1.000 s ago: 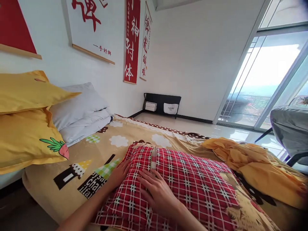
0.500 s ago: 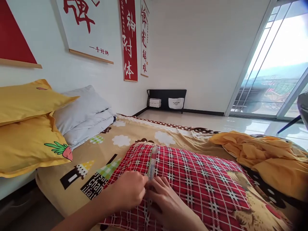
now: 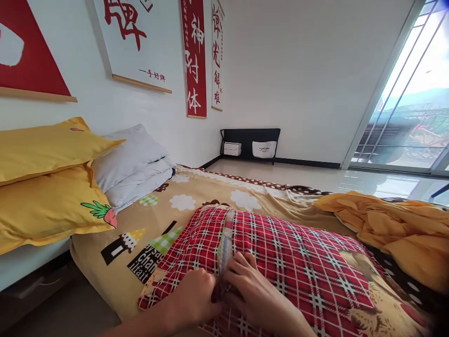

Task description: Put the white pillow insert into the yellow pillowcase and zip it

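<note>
On the plaid pillowcase [image 3: 298,252], the slit [image 3: 225,248] runs ahead from left hand [image 3: 198,294] and right hand [image 3: 250,290], equally near. Each hand's fingers pinch one edge.

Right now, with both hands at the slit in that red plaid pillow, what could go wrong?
The left hand and right hand crowd the slit, so a hard pull there might tear it wider. The pillow lies on a blanket and could slide or bunch it up if tugged.

Plaid pillowcase [image 3: 298,262] — matt woven cloth; yellow pillow [image 3: 45,210] smooth cloth; floor [image 3: 308,176] — glossy, reflective.
</note>
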A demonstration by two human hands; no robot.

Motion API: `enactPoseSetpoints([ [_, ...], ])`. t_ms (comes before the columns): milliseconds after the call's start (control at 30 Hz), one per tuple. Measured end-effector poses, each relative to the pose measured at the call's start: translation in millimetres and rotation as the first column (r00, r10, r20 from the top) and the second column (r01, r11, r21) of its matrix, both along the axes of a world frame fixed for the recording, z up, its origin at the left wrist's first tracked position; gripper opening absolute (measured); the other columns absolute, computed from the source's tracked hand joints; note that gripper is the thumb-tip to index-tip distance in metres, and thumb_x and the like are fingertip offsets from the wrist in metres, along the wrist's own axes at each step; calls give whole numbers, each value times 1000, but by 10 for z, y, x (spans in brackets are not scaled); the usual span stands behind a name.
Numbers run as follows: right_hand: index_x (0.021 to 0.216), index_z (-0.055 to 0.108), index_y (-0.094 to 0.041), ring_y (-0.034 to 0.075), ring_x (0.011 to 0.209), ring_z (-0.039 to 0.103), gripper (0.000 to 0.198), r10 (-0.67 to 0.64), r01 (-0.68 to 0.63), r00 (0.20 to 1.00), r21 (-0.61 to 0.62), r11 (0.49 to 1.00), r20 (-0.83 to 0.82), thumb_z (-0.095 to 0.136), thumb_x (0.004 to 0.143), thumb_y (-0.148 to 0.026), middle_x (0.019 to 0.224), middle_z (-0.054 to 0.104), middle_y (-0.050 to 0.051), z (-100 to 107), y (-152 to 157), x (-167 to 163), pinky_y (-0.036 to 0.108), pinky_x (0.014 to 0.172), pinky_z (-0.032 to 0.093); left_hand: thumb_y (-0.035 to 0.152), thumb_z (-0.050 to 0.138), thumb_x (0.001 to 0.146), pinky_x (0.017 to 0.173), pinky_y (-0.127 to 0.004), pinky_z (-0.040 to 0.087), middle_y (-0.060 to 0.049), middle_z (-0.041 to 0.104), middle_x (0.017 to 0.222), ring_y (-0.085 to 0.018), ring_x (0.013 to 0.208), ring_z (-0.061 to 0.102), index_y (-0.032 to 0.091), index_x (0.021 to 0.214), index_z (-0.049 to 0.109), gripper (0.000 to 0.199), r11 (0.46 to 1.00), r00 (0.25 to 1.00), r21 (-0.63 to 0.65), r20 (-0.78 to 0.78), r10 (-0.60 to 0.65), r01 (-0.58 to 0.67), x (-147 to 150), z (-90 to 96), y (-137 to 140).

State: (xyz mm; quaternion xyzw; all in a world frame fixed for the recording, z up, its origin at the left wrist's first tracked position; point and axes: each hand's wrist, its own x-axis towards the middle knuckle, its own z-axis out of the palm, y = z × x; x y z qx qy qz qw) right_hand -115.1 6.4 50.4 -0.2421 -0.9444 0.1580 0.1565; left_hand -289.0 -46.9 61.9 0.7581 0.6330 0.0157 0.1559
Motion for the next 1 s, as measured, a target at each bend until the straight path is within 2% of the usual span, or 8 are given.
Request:
enactPoseSetpoints([
  [100, 79, 48, -18, 17, 98, 42, 10, -7, 7, 1000, 14, 1000, -15, 52, 84, -10, 96, 55, 1, -44, 26, -15, 37, 94, 30, 30, 58, 74, 66, -30, 48, -12, 73, 85, -27, 79, 68, 16, 83, 71, 21, 998, 997, -12, -47, 57, -58, 43, -68, 30],
  [300, 79, 49, -18, 16, 95, 43, 12, 5, -4, 1000, 59, 998, -26, 54, 83, -7, 93, 57, 0, -85, 59, -18, 35, 91, 30, 33, 58, 77, 70, -31, 50, -11, 73, 87, -26, 80, 68, 17, 85, 71, 22, 997, 996, -9, 11, 83, -83, 33, -151, 29],
  [400, 80, 50, -18, 15, 95, 44, 12, 6, -4, 1000, 71, 997, -24, 55, 83, -7, 93, 58, -1, -84, 66, -16, 34, 90, 29, 34, 57, 80, 69, -30, 50, -9, 74, 86, -25, 78, 68, 18, 85, 71, 22, 996, 995, 3, 47, 87, -87, 26, -172, 28],
  [667, 77, 52, -18, 16, 91, 44, 13, 40, -38, 999, 70, 997, -31, 54, 84, -8, 89, 59, 0, -77, 103, -16, 34, 89, 29, 32, 52, 82, 67, -27, 48, -11, 73, 90, -23, 80, 68, 17, 91, 69, 24, 997, 998, 51, 26, 52, -53, 16, -243, 43],
  [833, 75, 51, -18, 14, 93, 45, 14, 54, -54, 999, 44, 998, 5, 54, 84, -8, 90, 58, -1, -29, 98, 6, 34, 90, 28, 28, 53, 77, 56, -24, 43, -6, 72, 77, -19, 67, 64, 17, 80, 67, 17, 997, 995, 20, 76, 71, -73, 3, -206, 48],
  [900, 74, 50, -17, 14, 93, 45, 14, 57, -58, 998, 41, 997, 10, 54, 84, -8, 90, 58, -1, -13, 95, 13, 34, 91, 28, 25, 54, 76, 55, -23, 42, -5, 71, 75, -18, 66, 64, 17, 80, 65, 14, 998, 997, 32, 57, 47, -49, 1, -207, 44],
  [1000, 73, 49, -17, 15, 93, 44, 15, 53, -54, 998, 46, 997, 17, 53, 84, -7, 89, 57, -1, 2, 97, 19, 35, 92, 28, 23, 53, 79, 59, -25, 45, -7, 70, 80, -19, 70, 65, 16, 86, 61, 13, 987, 995, 133, -60, -82, 89, -5, -247, 26],
])
